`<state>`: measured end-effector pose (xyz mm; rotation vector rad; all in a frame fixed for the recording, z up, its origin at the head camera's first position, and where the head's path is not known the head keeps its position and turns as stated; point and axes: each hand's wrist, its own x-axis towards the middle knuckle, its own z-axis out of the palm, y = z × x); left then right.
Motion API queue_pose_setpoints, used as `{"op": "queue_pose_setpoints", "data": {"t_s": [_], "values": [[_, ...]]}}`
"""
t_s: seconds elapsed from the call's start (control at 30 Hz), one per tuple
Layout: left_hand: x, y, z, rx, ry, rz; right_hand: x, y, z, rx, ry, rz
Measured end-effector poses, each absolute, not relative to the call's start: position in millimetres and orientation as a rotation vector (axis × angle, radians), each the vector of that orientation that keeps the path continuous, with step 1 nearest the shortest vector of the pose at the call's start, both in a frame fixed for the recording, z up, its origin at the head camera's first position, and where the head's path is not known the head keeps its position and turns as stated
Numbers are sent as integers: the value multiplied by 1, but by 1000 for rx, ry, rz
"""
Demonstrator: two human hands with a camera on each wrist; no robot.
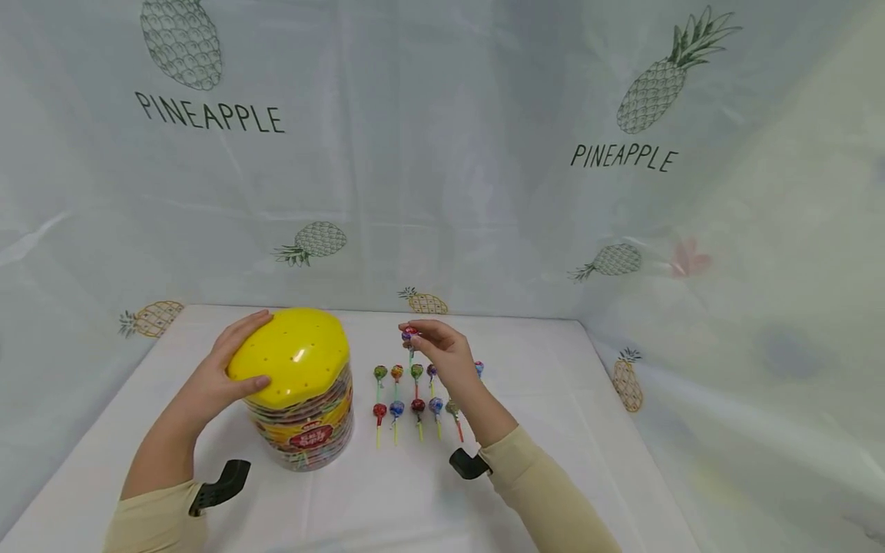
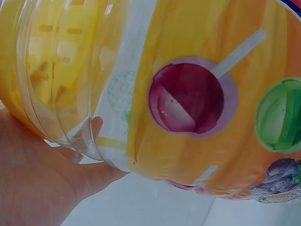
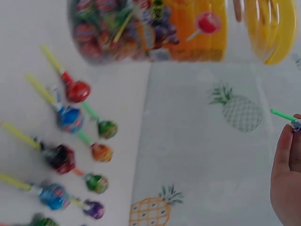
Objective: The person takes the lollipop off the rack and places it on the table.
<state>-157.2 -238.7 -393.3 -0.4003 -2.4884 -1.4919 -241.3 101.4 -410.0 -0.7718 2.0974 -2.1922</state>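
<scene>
A clear plastic candy jar (image 1: 311, 434) with a yellow lid (image 1: 297, 357) stands on the left of the table. My left hand (image 1: 214, 376) grips it at the lid, thumb on the near side and fingers around the far side. In the left wrist view, the jar's label (image 2: 188, 99) shows printed lollipops. My right hand (image 1: 449, 357) pinches a lollipop (image 1: 409, 333) above the far row, its green stick (image 3: 282, 114) showing in the right wrist view. Below it, several wrapped lollipops (image 1: 418, 405) lie in two rows, some hidden behind the right hand and forearm.
A white cloth (image 1: 553, 430) covers the table. Behind it hangs a pale curtain (image 1: 442, 177) printed with pineapples. In the right wrist view, wrapped candies (image 3: 94, 33) show through the jar wall. A black wrist mount (image 1: 221, 488) sits on the left sleeve.
</scene>
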Motion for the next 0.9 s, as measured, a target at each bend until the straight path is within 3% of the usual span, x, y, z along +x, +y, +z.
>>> {"op": "queue_pose_setpoints", "data": {"t_s": [0.9], "values": [[-161, -243, -399, -415, -2487, -1464, -272, 213, -498, -274, 2294, -1965]]}}
